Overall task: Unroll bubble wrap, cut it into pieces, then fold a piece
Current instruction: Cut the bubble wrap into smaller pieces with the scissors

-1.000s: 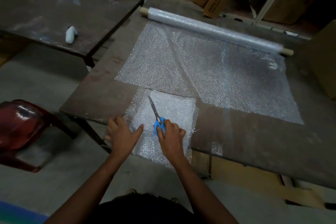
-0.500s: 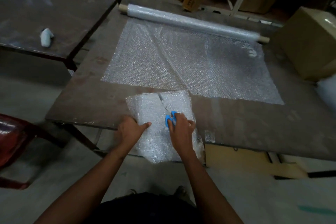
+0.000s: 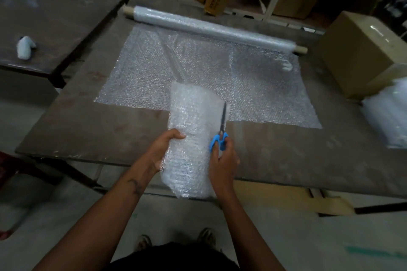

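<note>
head view: left hand (image 3: 164, 150) grips the left edge of the cut bubble wrap piece (image 3: 191, 138), raised over the table (image 3: 88, 125) edge, likely to fold it. right hand (image 3: 222, 160), grip curled round blue scissors (image 3: 221, 136), steadies the right edge; roll (image 3: 211, 27) lies well behind.

The bubble wrap piece (image 3: 191, 134) is clear, glossy, bumpy plastic. The scissors (image 3: 221, 133) have dark metal blades and smooth blue plastic handles. The table (image 3: 88, 125) is matt, worn brown wood. The box (image 3: 361, 50) is matt cardboard.
</note>
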